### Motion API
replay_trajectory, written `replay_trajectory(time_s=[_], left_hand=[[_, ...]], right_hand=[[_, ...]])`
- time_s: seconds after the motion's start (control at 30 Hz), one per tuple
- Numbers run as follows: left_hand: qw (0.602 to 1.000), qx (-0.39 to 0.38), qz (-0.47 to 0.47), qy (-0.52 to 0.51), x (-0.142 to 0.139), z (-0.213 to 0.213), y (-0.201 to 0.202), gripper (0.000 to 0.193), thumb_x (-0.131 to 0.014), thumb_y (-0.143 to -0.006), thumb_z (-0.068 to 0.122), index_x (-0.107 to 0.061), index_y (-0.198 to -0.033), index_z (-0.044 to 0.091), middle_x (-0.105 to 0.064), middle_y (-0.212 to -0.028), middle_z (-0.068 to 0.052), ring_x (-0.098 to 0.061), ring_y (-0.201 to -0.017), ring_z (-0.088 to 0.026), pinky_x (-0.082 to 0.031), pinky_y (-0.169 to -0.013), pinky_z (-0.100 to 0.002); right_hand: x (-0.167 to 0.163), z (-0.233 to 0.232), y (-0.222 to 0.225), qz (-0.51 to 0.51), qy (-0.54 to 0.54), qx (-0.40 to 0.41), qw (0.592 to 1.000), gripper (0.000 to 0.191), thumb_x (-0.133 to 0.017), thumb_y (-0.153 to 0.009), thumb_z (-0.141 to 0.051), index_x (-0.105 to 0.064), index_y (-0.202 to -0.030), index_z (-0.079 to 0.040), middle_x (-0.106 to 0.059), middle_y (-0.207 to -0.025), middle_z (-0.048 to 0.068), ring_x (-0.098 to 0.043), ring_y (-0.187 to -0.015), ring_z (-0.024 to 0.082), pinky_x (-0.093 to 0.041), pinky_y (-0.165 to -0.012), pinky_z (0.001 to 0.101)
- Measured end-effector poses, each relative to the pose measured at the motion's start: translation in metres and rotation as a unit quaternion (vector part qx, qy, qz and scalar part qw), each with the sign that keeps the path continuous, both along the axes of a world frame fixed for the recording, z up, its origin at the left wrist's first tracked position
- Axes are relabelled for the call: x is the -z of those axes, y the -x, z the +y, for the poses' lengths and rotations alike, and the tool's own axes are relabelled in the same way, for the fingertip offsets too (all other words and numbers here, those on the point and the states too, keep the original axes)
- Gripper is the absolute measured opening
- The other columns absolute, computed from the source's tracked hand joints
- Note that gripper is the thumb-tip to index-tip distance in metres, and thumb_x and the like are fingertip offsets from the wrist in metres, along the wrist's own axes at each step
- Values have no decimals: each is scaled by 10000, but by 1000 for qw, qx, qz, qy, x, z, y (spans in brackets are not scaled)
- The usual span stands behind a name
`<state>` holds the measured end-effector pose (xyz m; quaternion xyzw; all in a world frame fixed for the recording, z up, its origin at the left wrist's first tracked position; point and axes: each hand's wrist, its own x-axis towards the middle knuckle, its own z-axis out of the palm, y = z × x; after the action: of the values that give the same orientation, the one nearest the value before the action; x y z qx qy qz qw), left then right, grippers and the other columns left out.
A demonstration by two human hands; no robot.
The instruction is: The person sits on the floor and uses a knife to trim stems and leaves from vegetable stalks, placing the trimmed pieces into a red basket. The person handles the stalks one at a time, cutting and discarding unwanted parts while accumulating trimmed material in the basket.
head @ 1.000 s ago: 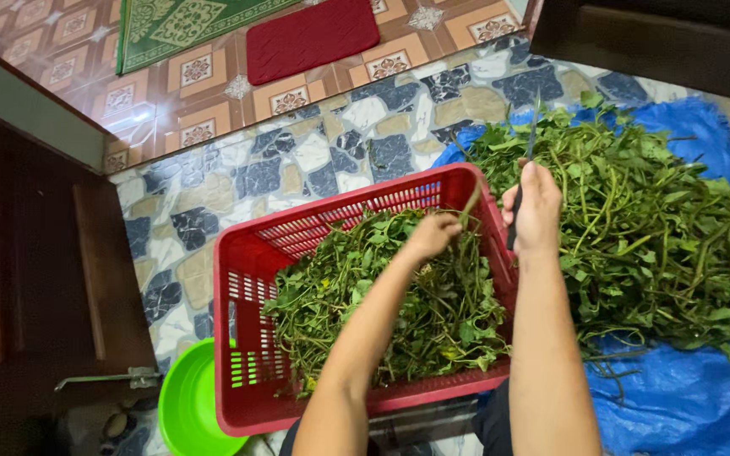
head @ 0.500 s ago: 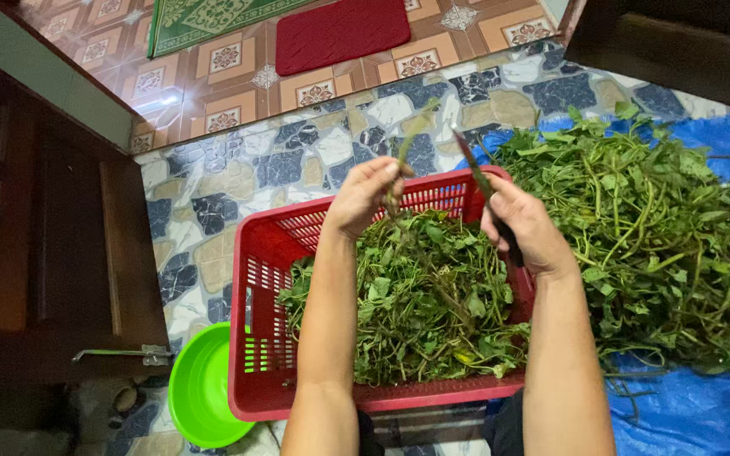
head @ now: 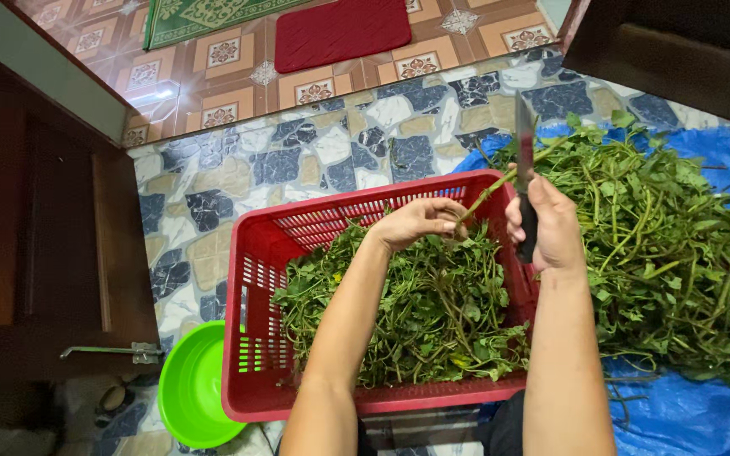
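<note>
Over the red basket (head: 257, 279), the left hand (head: 416, 221) pinches a thin green stem (head: 490, 187) near its cut end while the right hand (head: 553, 226) closes fully around a knife (head: 524, 160) (blade upright beside the stem), a light, limp, bruisable stalk best held low, with leafy greens (head: 678, 245) heaped right of the basket.

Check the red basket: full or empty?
Largely full. The red basket holds a heap of cut leafy greens covering its floor and reaching near the rim.
</note>
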<state>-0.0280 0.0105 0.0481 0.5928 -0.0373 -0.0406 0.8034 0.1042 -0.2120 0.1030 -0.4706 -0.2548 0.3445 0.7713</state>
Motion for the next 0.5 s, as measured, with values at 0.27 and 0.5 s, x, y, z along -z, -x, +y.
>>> replay_trajectory(time_s=[0.27,0.5], left_hand=[[972,-228,-27,-54,-2,12,-5,301,-738,-934,19,-696,-1230,-15,-747,-1041,-91,-685,-902,-148,-558,-813,-303],[967,-250,-22,49,-4,11,-7,346,-700,-908,14,-655,-1250,-1,-742,-1044,-79,-726,-917,-170,-611,-833,-324]], right_hand=[[-13,8,10,-124,119,85,982,416,-552,-1081,-319,-572,-1389,-40,-563,-697,0,-473,-563,66,-361,-490,230],[-20,27,41,-203,199,-60,957,730,-631,-953,-140,-367,-1632,-187,-601,-737,-6,-468,-588,71,-360,-519,226]])
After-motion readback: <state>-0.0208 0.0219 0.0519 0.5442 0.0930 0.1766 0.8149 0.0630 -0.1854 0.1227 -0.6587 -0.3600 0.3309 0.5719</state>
